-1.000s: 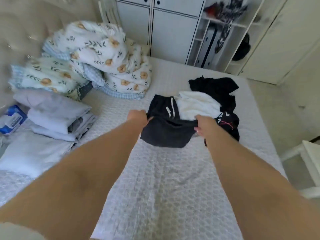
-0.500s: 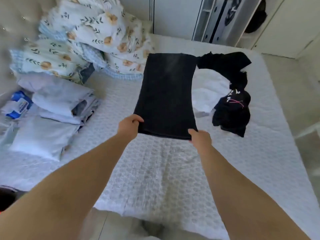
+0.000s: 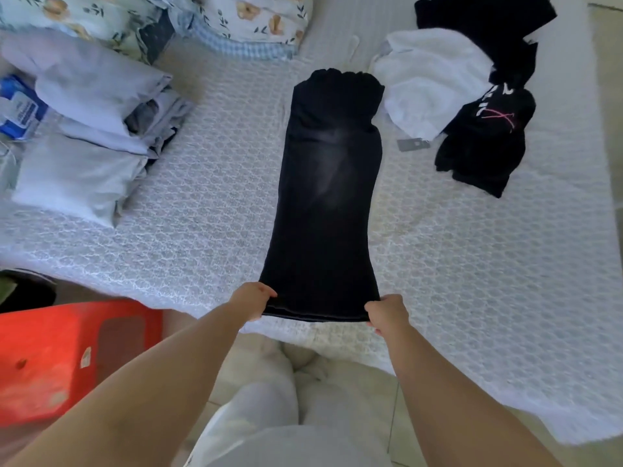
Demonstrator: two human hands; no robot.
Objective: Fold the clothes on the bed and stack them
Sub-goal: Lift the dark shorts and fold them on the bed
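Observation:
A long black garment (image 3: pixel 328 203) lies stretched out lengthwise on the white bed (image 3: pixel 472 247), its gathered far end near the middle of the mattress. My left hand (image 3: pixel 253 299) grips its near left corner and my right hand (image 3: pixel 386 313) grips its near right corner, at the bed's front edge. To the right lie unfolded clothes: a white garment (image 3: pixel 431 82), a black garment with pink print (image 3: pixel 485 143) and another black garment (image 3: pixel 485 25) at the back.
Folded pale blue linens (image 3: pixel 87 129) are stacked on the bed's left side. Floral bedding (image 3: pixel 219 21) is heaped at the back. A red plastic stool (image 3: pixel 57 358) stands on the floor at the lower left. My legs show below the bed edge.
I pulled the black garment off the clothes pile, lifted it and drew it toward me. It now lies flat and stretched, with my hands at the bed's near edge.

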